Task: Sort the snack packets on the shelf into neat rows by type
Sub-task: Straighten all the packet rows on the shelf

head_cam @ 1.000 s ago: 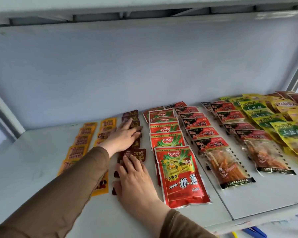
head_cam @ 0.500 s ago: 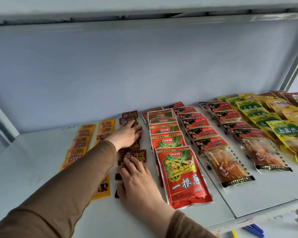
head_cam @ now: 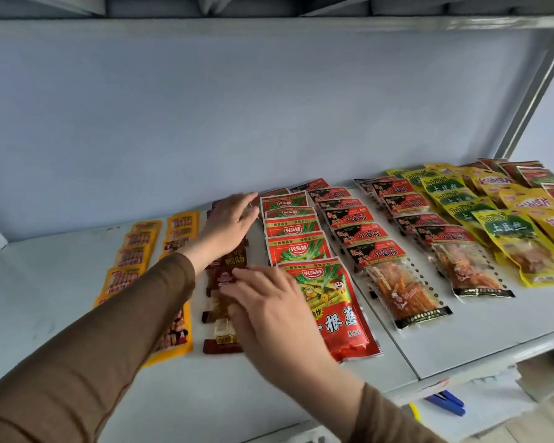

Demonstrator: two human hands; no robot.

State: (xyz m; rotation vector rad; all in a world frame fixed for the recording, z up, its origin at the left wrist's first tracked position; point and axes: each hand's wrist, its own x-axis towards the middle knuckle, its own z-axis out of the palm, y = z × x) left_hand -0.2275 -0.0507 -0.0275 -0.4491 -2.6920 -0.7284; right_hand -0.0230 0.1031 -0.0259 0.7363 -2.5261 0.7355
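Snack packets, flat and glossy, lie in overlapping rows across a pale grey shelf [head_cam: 461,340]. Left of centre, the left hand [head_cam: 227,225] reaches to the far end of a brown row [head_cam: 229,262], fingers straight, gripping nothing. Lower centre, the right hand [head_cam: 269,311], slightly blurred, lies with loose, spread fingers on the row's near end, beside a red packet [head_cam: 330,310]. Orange packets [head_cam: 131,257] sit at the left, clear-windowed red ones [head_cam: 394,276] at centre right, yellow ones [head_cam: 518,244] at the far right.

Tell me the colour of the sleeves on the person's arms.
Brown, on both long sleeves; the head view shows it, its only view.
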